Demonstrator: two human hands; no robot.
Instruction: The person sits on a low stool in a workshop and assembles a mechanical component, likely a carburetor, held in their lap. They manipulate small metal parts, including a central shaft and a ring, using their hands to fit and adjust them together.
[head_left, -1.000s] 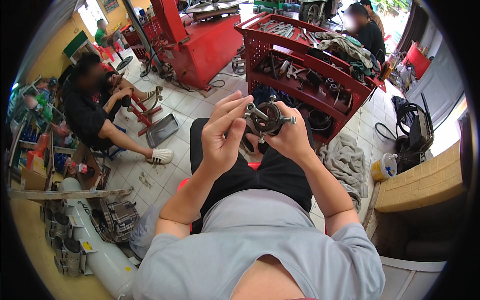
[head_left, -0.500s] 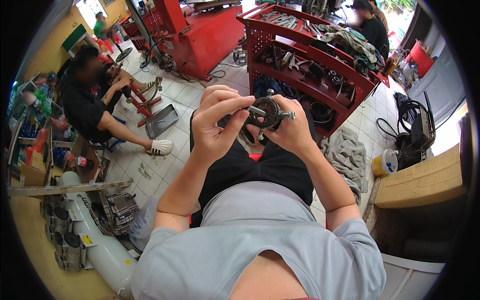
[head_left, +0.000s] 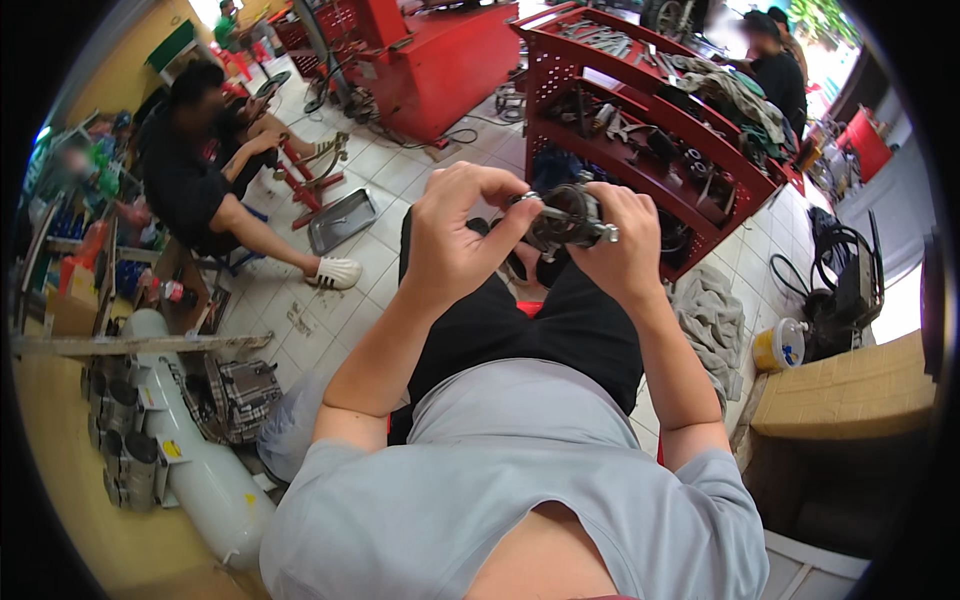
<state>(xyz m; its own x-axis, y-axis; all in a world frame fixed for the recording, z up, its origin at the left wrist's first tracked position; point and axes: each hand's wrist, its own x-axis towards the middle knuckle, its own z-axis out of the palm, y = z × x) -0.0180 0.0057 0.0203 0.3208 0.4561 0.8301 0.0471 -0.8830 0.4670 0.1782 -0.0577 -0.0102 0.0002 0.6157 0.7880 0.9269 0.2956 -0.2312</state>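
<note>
A dark, round metal part [head_left: 570, 212] with bolts sticking out of its sides is held up in front of my lap. My right hand [head_left: 628, 240] wraps round its right side, thumb and fingers closed on it. Thumb and forefinger of my left hand [head_left: 455, 235] pinch the end of a silvery bolt [head_left: 545, 207] at the part's left side. The part is tilted, so its inside is mostly hidden. Its exact kind cannot be made out.
A red tool cart [head_left: 655, 120] with wrenches, loose parts and rags stands ahead to the right. A grey tray [head_left: 343, 220] lies on the tiled floor, near a seated person [head_left: 200, 150]. Right of my legs are a grey cloth [head_left: 705, 315] and a yellow bucket [head_left: 778, 345].
The round part has turned, its open face now less toward me. My left fingers have moved from along the bolt to its end. The whole view has shifted slightly.
</note>
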